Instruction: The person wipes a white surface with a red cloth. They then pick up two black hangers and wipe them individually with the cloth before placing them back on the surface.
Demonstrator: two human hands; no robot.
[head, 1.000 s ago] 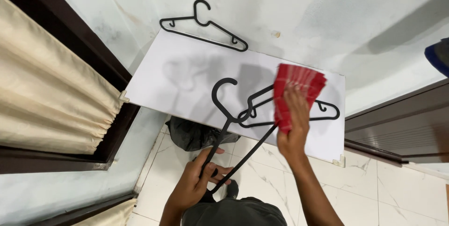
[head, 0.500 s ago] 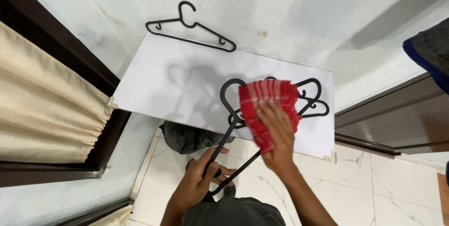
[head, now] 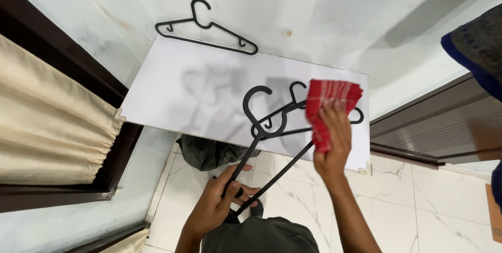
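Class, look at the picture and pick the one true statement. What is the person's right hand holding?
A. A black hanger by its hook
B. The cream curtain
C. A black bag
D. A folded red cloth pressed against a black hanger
D: the right hand grips a folded red cloth against the black hanger that the left hand holds up over the white board.
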